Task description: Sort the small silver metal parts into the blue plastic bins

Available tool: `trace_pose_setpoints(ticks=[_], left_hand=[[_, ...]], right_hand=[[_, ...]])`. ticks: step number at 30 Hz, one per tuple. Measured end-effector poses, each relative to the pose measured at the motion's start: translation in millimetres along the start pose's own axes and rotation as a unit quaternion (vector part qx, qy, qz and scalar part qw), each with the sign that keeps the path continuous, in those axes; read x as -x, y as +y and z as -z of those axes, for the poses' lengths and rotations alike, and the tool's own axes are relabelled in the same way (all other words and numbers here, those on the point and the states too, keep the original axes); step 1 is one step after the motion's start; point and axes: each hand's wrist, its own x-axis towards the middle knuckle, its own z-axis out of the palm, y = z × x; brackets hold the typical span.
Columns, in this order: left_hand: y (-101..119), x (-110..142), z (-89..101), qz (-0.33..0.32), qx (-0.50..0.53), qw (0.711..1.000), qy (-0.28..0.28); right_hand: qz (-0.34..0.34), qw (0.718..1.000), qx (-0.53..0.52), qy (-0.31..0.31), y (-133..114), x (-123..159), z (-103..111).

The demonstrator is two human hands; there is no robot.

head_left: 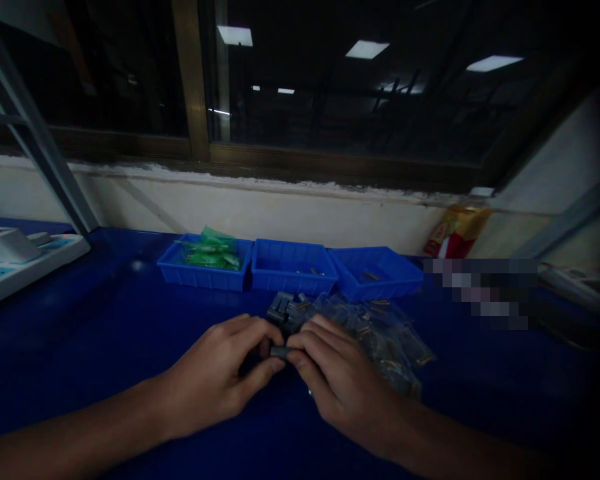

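Both hands meet at the middle of the blue table, pinching one small dark grey block-like part (280,351) between thumbs and fingers. My left hand (230,363) grips its left end, and my right hand (333,367) has its fingertips at the right end. Its exact kind is too dim to tell. Just beyond the fingers lie several dark parts (280,305), partly hidden by the hands. A heap of clear plastic bags (387,340) with small metal pieces inside spreads behind and beside my right hand.
Three blue bins line the wall: the left bin (200,277) holds green packets (213,252), the middle bin (293,277) and right bin (375,283) a few small pieces. A white power strip (35,263) lies far left. A red and yellow packet (457,233) is at the back right.
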Motion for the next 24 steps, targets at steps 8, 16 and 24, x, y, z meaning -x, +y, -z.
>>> trace_pose_setpoints(ticks=[8, 16, 24], left_hand=[[-4.0, 2.2, -2.7, 0.026, 0.033, 0.998, -0.044], [3.7, -1.2, 5.9, 0.042, 0.038, 0.995, -0.083], [8.0, -2.1, 8.2, 0.033, 0.001, 0.994, -0.101]], right_hand=[[-0.021, 0.998, -0.032, -0.042, 0.3, 2.1, 5.0], [-0.050, 0.996, -0.070, -0.020, -2.6, 2.5, 10.8], [-0.033, 0.997, -0.036, -0.059, -3.9, 1.1, 12.9]])
